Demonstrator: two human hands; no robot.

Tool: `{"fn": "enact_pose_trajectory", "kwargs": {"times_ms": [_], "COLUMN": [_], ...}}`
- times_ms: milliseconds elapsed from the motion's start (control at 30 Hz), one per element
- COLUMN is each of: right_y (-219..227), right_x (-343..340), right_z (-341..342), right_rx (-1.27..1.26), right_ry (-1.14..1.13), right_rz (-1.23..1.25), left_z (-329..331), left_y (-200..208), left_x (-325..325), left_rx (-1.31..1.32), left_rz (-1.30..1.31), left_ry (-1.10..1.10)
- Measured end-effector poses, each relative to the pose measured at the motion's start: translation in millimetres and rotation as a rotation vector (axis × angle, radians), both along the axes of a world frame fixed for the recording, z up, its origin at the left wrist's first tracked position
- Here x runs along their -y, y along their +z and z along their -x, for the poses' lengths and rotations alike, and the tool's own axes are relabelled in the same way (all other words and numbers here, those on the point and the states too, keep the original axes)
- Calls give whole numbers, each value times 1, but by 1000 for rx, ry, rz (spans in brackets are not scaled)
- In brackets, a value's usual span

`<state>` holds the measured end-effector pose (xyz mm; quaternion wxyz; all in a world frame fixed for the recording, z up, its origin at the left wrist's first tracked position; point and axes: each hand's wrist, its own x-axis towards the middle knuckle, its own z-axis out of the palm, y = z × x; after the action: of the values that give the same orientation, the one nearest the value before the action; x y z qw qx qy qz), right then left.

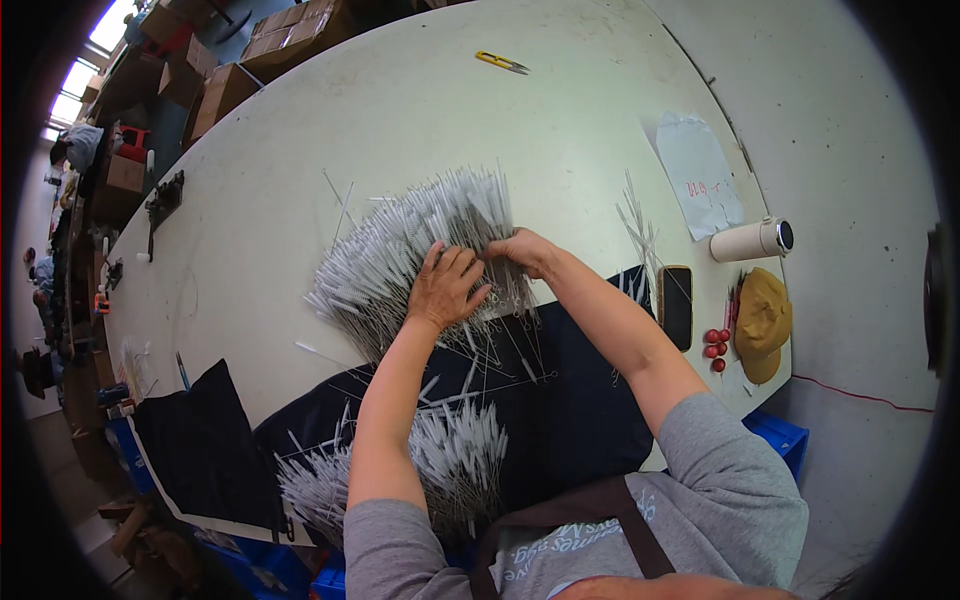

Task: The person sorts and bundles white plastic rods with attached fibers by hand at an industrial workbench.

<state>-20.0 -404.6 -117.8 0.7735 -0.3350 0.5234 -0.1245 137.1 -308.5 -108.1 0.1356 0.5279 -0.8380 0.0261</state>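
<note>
A big heap of thin straw-cleaning brushes [400, 240], with white bristles and looped wire handles, lies on the table in front of me. My left hand [447, 288] rests on the front of this heap, palm down with its fingers stretched out. At the heap's right end, my right hand [520, 250] has its fingers curled round some brushes; its fingertips are partly hidden among the wires. Beneath my left forearm, a second bunch of brushes [460, 450] stands bristles up near my lap. Several stray brushes lie across the dark cloth [580, 400] between the two.
Yellow thread snips [500, 63] lie toward the far edge. On the right are a few loose brushes [640, 235], a paper sheet [697, 170], a pale flask [750, 240], a phone [676, 308], red balls [716, 345] and a mustard cap [762, 325]. Cardboard boxes [285, 40] stand beyond the table.
</note>
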Motion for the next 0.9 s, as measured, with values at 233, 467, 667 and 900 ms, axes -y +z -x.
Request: {"fn": "enact_pose_trajectory", "kwargs": {"times_ms": [233, 467, 667, 900], "right_y": [24, 10, 17, -4], "right_x": [13, 31, 33, 29], "right_z": [20, 30, 33, 25], "right_rx": [184, -178, 82, -50], "right_ry": [19, 326, 274, 345], "right_rz": [-71, 121, -146, 109], "left_z": [-1, 2, 0, 10], "left_y": [1, 0, -1, -1], "left_x": [0, 2, 1, 15], "left_rx": [34, 50, 130, 190], "left_rz": [-9, -38, 38, -26], "left_ry": [27, 29, -16, -46]}}
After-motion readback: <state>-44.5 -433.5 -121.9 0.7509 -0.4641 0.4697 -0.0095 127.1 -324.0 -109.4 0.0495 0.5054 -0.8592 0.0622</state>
